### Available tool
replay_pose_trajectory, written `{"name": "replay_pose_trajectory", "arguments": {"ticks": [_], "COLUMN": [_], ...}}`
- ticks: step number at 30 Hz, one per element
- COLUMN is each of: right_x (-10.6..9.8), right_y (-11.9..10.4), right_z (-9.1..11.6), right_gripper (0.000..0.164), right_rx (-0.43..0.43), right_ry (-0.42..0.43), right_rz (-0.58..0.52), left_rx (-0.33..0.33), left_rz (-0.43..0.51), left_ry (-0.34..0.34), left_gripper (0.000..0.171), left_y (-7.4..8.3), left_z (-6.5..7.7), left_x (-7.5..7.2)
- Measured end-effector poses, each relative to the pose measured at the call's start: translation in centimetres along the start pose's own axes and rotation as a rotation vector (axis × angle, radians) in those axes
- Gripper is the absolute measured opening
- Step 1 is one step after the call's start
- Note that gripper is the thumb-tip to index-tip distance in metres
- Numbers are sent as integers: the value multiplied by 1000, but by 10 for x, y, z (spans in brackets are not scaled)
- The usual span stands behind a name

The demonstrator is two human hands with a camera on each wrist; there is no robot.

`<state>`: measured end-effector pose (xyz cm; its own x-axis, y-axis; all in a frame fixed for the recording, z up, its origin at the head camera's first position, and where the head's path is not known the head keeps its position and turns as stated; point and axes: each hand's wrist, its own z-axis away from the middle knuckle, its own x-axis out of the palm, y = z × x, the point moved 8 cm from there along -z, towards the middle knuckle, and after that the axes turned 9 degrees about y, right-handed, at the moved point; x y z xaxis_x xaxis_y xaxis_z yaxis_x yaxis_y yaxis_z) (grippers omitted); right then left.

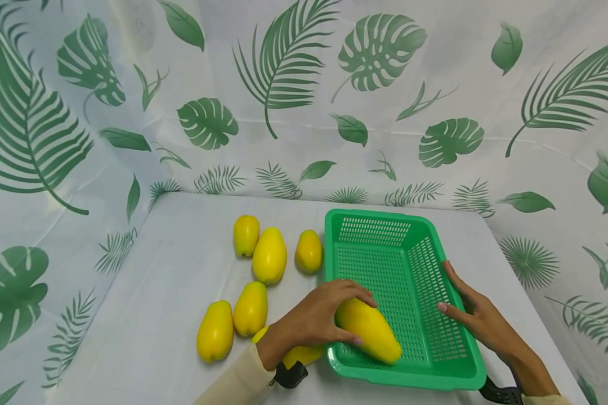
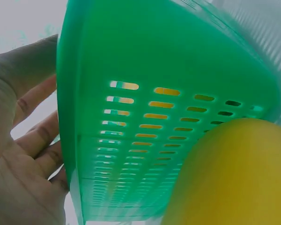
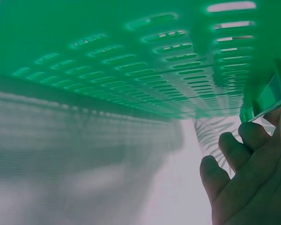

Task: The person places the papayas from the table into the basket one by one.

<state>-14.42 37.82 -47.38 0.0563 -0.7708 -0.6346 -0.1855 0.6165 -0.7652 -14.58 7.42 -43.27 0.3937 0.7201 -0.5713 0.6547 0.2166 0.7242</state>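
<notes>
Yellow, smooth-looking held fruit (image 1: 370,332) fills the L hand (image 1: 329,315), fingers curled over its far side, thumb on the near one. It's inside the green basket (image 1: 410,379), near L end; can't tell if its lower tip touches the floor. R hand (image 1: 486,322) has the R rim btwn thumb (inside) & fingers (outside, slightly apart).

Just under the L wrist: a partly hidden fruit (image 1: 304,354), close by the basket's near L corner. Further L, more fruit on the white tabletop (image 1: 157,315): a near pair (image 1: 215,331), a far pair (image 1: 269,256), plus a single one (image 1: 309,251) just beside the basket's L wall. Leafy backdrop (image 1: 304,112) behind.

Risks, prob.: if the L hand lets go w/ the tip off the floor, the fruit could drop, roll & bruise, b/c round & likely slick. Lowering that forearm could nudge the half-hidden one. A hard R-hand push could slide the basket into its neighbours.
</notes>
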Motion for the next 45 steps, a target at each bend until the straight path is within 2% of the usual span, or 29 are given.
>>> {"name": "replay_pose_trajectory", "arguments": {"ticks": [6,9,14,25,36,39,45], "right_x": [1,1,0,0,0,0,0], "right_y": [-1,-1,-1,0,2,3,4], "right_z": [0,0,0,0,-1,-1,-1], "right_gripper": [92,91,91,91,90,90,88], "right_rx": [8,9,8,14,19,25,35], "right_ry": [0,-2,-4,2,-5,-7,-9], "right_rz": [12,10,5,14,-4,-7,-21], "left_rx": [2,-3,-31,-67,-31,-53,-145], "left_rz": [2,33,97,132,89,95,76], "left_ry": [10,22,57,143,315,353,405], "left_gripper": [60,60,60,62,62,63,66], "left_y": [1,3,6,12,22,21,12], "left_z": [2,4,8,21,50,58,77], "left_x": [-3,-7,-16,-39,-77,-86,-102]}}
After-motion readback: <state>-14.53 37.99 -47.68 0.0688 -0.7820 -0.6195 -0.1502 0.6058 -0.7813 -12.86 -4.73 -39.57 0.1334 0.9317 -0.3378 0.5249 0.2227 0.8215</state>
